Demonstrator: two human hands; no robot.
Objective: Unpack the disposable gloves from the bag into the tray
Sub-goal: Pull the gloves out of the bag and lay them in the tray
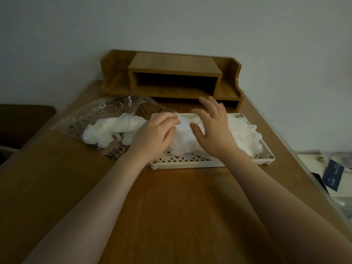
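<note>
**Two heaps of gloves, one in the tray and one on the bag**

Two heaps of white disposable gloves show. One heap [185, 138] fills the middle of the white perforated tray [190, 162] and spills toward its right end; single gloves cannot be told apart in the crumpled mass. The left hand [158, 134] lies on the heap's left side with fingers bent over it, their tips hidden in the plastic. The right hand [213, 128] rests on top with fingers spread and straight; it is blurred, and it hides part of the heap. The other heap [112, 130] lies left of the tray on the clear printed bag [91, 115], whose lettering is too dim to read. Bag and tray sit on the wooden surface [171, 206]. Behind them stands a wooden desk organiser [171, 77] against the wall. At the right edge, papers and a dark blue card [332, 176] are cut off.
</note>
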